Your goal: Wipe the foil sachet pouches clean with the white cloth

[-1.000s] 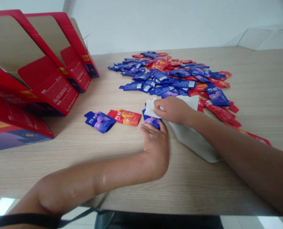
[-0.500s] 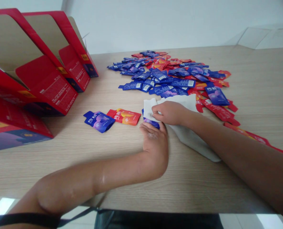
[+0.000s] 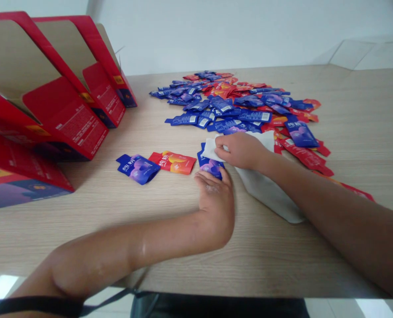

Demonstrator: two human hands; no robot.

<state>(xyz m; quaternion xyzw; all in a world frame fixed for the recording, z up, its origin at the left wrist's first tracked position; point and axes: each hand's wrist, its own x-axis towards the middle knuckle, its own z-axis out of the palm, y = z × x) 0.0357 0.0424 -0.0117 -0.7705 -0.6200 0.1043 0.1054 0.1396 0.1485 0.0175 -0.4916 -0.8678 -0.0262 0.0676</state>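
Observation:
A blue pouch (image 3: 210, 164) with purple fruit printed on it lies flat on the table in front of me. My left hand (image 3: 215, 194) holds its near edge, with the fingertips pressed down on it. My right hand (image 3: 238, 150) is closed on a white cloth (image 3: 264, 187), whose bunched front end touches the pouch's upper part. The rest of the cloth trails to the right beneath my right forearm. Just left of my hands, a red pouch (image 3: 172, 163) with orange fruit lies beside another blue pouch (image 3: 138, 168), the two touching.
A large heap of blue and red pouches (image 3: 223, 104) spreads across the back of the table (image 3: 276, 260). Several open red cartons (image 3: 67, 115) stand along the left side. A white wall (image 3: 216, 35) rises behind the table.
My right hand has shifted slightly up and to the right with the cloth, uncovering more of the blue pouch. My left hand stays in place.

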